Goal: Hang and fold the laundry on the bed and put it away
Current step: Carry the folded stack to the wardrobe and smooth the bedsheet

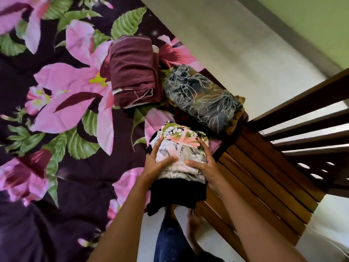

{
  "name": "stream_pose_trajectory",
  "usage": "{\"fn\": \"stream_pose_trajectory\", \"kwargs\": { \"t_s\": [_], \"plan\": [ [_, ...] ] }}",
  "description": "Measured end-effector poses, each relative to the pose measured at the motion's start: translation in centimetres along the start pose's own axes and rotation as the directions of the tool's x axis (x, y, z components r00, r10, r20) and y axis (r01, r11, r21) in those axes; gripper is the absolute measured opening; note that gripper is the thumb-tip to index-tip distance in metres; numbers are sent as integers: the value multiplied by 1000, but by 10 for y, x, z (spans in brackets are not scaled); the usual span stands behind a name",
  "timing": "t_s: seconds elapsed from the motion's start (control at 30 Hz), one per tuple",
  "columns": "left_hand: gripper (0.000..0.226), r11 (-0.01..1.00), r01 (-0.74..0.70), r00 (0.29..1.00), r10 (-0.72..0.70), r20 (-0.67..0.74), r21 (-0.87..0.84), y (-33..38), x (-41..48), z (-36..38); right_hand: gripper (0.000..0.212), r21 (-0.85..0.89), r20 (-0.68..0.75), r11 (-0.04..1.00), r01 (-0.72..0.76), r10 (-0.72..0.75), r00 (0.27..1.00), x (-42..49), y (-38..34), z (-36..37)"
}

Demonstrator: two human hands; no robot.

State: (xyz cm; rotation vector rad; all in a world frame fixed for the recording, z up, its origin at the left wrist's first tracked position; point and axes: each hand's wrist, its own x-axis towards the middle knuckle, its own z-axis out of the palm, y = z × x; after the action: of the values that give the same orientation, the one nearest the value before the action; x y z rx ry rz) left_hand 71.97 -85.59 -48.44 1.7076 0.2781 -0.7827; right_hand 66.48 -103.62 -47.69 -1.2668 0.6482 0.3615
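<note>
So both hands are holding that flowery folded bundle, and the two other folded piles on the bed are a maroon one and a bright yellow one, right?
No. In the head view, the one beside the maroon pile is a grey pile with pale outlined leaves, not bright yellow. The left hand and right hand do hold the flowery bundle, and both piles lie on the bed.

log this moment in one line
left hand + right hand: holding folded stack | bed: maroon bundle, grey floral bundle lying folded
</note>
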Motion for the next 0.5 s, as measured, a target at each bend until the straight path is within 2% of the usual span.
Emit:
{"fn": "stream_pose_trajectory", "kwargs": {
  "t_s": [0.1,0.27,0.37,0.5],
  "plan": [
    [89,999,-39,999,39,-31,24,18,-53,3,91,11,30,999,40,-40,999,-46,-14,1],
    [84,970,-184,978,164,-132,-159,56,-145,24,92,-124,145,974,189,-170,975,-114,-62,-7],
    [81,949,-259,954,222,-199,-180,78,-189,41,90,-146,204,948,282,-250,947,-155,-96,-18],
    [76,919,-341,928,295,-228,-200,107,-241,62,86,-100,241,937,334,-302,922,-209,-125,-34]
  ]
}}
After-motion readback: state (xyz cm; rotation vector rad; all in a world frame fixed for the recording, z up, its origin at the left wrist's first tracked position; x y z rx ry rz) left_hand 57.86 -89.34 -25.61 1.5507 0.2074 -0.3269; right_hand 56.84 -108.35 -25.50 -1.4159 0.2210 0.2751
